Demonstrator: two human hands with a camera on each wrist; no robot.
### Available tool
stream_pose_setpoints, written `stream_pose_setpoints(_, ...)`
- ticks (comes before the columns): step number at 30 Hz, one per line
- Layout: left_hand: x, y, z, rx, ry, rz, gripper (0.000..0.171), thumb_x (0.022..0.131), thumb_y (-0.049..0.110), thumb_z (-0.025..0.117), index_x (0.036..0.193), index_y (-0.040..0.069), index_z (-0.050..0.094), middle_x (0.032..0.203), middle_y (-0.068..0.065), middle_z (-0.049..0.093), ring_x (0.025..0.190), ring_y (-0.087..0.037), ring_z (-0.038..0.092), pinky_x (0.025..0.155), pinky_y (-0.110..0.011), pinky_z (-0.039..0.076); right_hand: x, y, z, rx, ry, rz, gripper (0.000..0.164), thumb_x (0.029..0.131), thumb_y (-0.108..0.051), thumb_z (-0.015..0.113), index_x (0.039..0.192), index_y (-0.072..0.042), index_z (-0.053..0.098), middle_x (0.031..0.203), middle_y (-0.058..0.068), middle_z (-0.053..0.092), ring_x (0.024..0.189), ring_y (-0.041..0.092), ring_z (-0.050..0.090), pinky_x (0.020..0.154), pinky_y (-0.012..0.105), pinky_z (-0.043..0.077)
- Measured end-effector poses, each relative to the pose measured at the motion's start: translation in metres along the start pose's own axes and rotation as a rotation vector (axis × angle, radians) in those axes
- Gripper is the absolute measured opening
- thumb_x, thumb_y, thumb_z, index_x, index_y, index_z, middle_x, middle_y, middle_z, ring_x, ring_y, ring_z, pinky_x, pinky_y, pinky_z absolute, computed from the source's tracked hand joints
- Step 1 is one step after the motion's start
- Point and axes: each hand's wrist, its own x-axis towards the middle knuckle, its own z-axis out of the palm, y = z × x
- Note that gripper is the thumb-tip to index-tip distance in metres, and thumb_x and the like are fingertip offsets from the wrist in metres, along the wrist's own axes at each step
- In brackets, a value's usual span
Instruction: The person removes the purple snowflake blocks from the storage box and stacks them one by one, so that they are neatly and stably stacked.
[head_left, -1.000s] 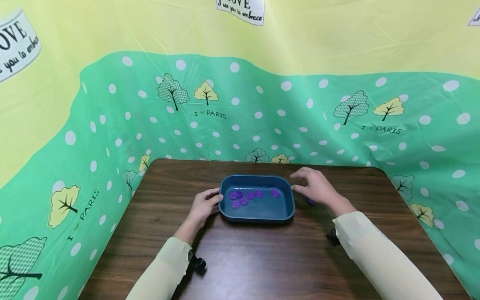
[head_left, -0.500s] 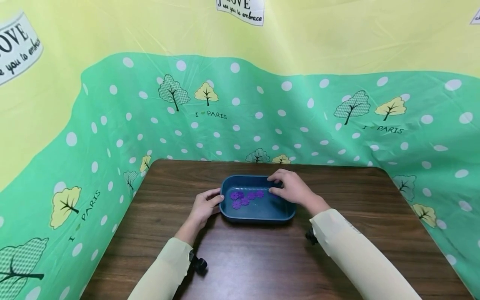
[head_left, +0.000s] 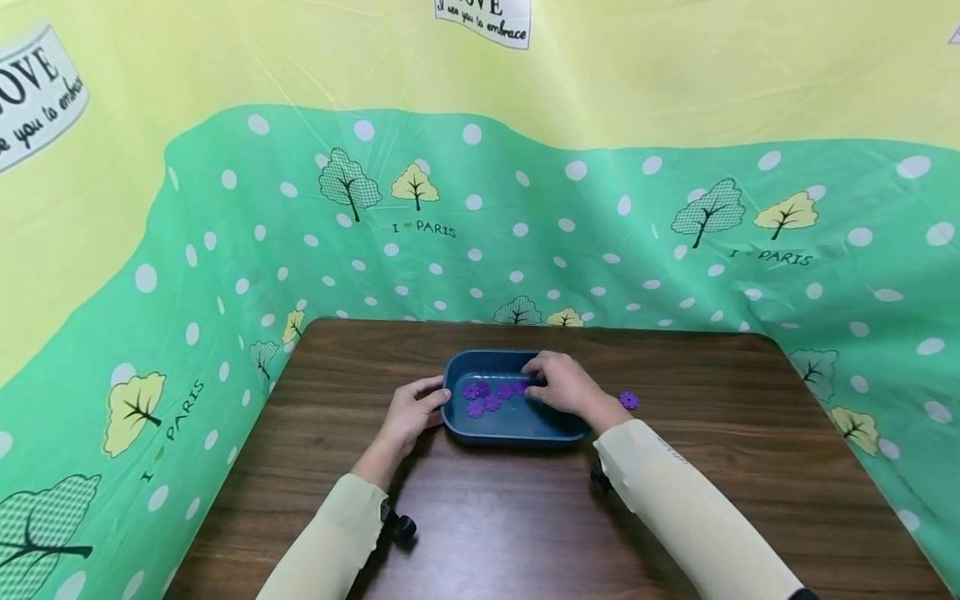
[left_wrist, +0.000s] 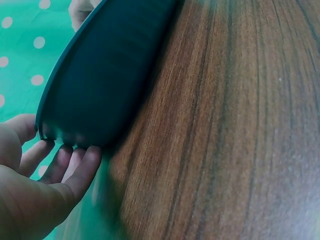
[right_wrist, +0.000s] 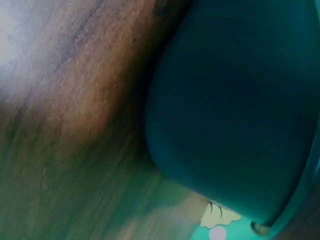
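Note:
A dark blue tray (head_left: 517, 429) with rounded corners stands on the table, several purple flower-shaped pieces (head_left: 476, 408) lying in it. At its left end my left hand (head_left: 406, 414) grips the wall, the thumb on the rim; the left wrist view shows the fingertips (left_wrist: 92, 156) against the outside. My right hand (head_left: 566, 385) reaches over the tray's right end, thumb and fingers apart beside the rightmost pieces. Just past my right wrist, one purple flower piece (head_left: 628, 400) lies on the table. The right wrist view shows only the tray's wall (right_wrist: 225, 115), with that hand hidden.
A brown wood-grain table (head_left: 480, 517) extends around the tray. Behind it and at both sides hangs a green and yellow cloth (head_left: 450, 275) printed with dots and trees. Both wrists carry a small black camera (head_left: 403, 529).
My right hand has moved left from beside the tray to inside it. The flower piece on the table has come into fuller view. My left hand has kept its grip.

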Motion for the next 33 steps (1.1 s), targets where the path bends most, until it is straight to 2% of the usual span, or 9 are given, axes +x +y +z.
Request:
stream_pose_setpoints(11, 0.0, 0.0, 0.0, -0.004, 0.0, 0.004, 0.042, 0.098, 0.01, 0.068, 0.139, 0.0, 0.062, 0.135, -0.025, 0.063, 0.106, -0.024, 0.069, 0.09, -0.043, 0.062, 0.007, -0.005, 0.015, -0.057, -0.063, 0.066, 0.034, 0.092, -0.024, 0.079, 0.122, -0.01, 0.074, 0.122, 0.01, 0.07, 0.109, 0.025, 0.067, 0.096, 0.047, 0.058)
stream_pose_setpoints(18, 0.001, 0.0, 0.001, -0.013, 0.002, 0.005, 0.043, 0.098, 0.01, 0.069, 0.139, -0.001, 0.061, 0.135, -0.026, 0.062, 0.106, -0.026, 0.069, 0.092, -0.046, 0.061, 0.007, -0.003, 0.02, -0.091, -0.055, 0.075, 0.033, 0.092, -0.026, 0.078, 0.121, -0.011, 0.074, 0.125, 0.009, 0.07, 0.114, 0.026, 0.066, 0.1, 0.048, 0.056)
stream_pose_setpoints(25, 0.002, -0.001, 0.0, -0.017, 0.001, -0.002, 0.042, 0.097, 0.009, 0.069, 0.138, 0.0, 0.063, 0.133, -0.024, 0.064, 0.106, -0.025, 0.069, 0.09, -0.043, 0.062, 0.007, -0.005, 0.023, -0.118, -0.051, 0.076, 0.028, 0.093, -0.023, 0.077, 0.119, -0.011, 0.076, 0.125, 0.009, 0.071, 0.119, 0.028, 0.065, 0.105, 0.049, 0.053)
stream_pose_setpoints(33, 0.002, -0.001, 0.0, -0.02, 0.005, -0.004, 0.043, 0.097, 0.009, 0.07, 0.139, -0.001, 0.062, 0.133, -0.025, 0.063, 0.105, -0.024, 0.068, 0.088, -0.04, 0.063, 0.007, -0.01, 0.023, -0.17, -0.049, 0.096, 0.027, 0.092, -0.024, 0.078, 0.118, -0.013, 0.076, 0.125, 0.007, 0.07, 0.119, 0.029, 0.064, 0.104, 0.049, 0.053)
